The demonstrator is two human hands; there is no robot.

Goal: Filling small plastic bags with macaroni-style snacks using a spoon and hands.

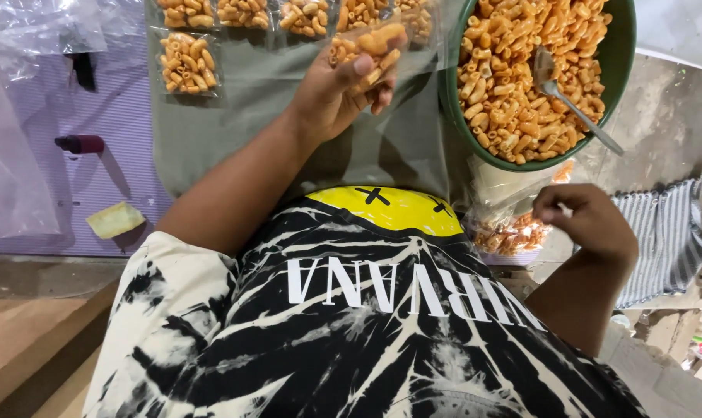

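My left hand (341, 91) holds a small clear packet of orange macaroni snacks (370, 44) above the green-grey cloth (250, 101). Several filled packets lie in a row at the cloth's far edge (242, 13), with one more packet (187, 62) below them at the left. My right hand (587, 220) is loosely closed near a clear bag of the same snacks (513, 232) by my lap; whether it grips the bag is unclear. A large green bowl (621, 46) full of the orange macaroni holds a metal spoon (571, 101).
A purple mat (95, 186) at the left carries a dark red cylinder (80, 144), a yellow sponge-like block (116, 220) and loose clear plastic (26, 31). A striped cloth (668, 232) lies at the right on the concrete floor.
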